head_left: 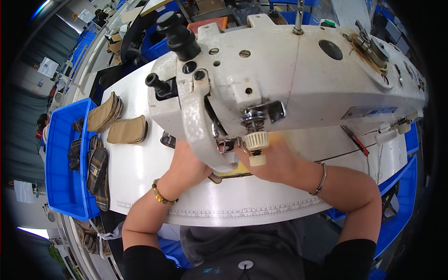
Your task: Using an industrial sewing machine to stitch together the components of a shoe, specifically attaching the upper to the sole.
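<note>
A white sewing machine stands over the white work table, its head above both my hands. My left hand lies left of the needle area, and the machine's lever and head hide its fingers, so their pose cannot be told. On the other side, my right hand has its fingers bent inward at the needle area, closed on a fabric piece. That fabric piece shows a tan, dark-edged rim below the hands; the rest is covered. A plaid bit shows just beyond my left hand.
Two stacks of tan fabric pieces lie on the table's left. Plaid pieces lean over the edge of a blue bin. A red-handled tool rests at right. A ruler strip lines the front edge.
</note>
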A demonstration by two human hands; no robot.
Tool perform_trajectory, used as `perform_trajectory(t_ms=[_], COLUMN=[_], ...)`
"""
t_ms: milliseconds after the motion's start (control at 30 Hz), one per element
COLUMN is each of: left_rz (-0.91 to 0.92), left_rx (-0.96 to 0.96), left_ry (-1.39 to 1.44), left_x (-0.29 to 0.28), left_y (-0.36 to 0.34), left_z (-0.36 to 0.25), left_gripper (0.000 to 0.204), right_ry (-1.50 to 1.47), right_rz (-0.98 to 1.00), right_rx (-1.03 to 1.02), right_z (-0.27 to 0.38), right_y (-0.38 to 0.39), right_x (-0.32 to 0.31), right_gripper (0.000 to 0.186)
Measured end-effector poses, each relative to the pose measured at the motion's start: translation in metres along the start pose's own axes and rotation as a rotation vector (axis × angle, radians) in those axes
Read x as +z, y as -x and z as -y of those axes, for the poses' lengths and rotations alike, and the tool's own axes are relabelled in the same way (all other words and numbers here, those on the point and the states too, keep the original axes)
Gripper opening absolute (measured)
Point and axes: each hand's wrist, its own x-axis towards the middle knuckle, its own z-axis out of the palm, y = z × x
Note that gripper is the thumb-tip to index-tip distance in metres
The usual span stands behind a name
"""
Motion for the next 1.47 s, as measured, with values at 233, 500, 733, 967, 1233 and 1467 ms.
perform_trajectory(t_ms=[233, 500, 733, 967, 1233, 1467], left_rz=[0.087, 0.048, 0.027, 0.011, -0.097, -0.413], left_rx=[0.167, 0.126, 0.119, 0.113, 0.259, 0.251], left_ry=[0.112, -0.041, -0.111, -0.072, -0.271, -0.266], left_x=[-0.007, -0.006, -0.005, -0.004, -0.009, -0.021], left_y=[0.001, 0.001, -0.007, -0.007, 0.011, 0.043], left_z=[0.009, -0.002, 0.003, 0.004, 0.002, -0.034], left_gripper=[0.018, 0.021, 0.021, 0.023, 0.019, 0.011], right_ry=[-0.025, 0.233, 0.272, 0.301, 0.343, 0.161], right_rz=[0.018, 0.123, 0.133, 0.125, 0.213, 0.362], right_rx=[-0.071, -0.286, -0.337, -0.328, -0.245, 0.080], right_z=[0.008, 0.018, 0.018, 0.021, 0.027, 0.027], right_y=[-0.003, 0.003, 0.002, 0.000, -0.001, 0.000], right_x=[-0.009, -0.021, -0.027, -0.029, -0.031, -0.044], right_gripper=[0.012, 0.020, 0.037, 0.038, 0.035, 0.027])
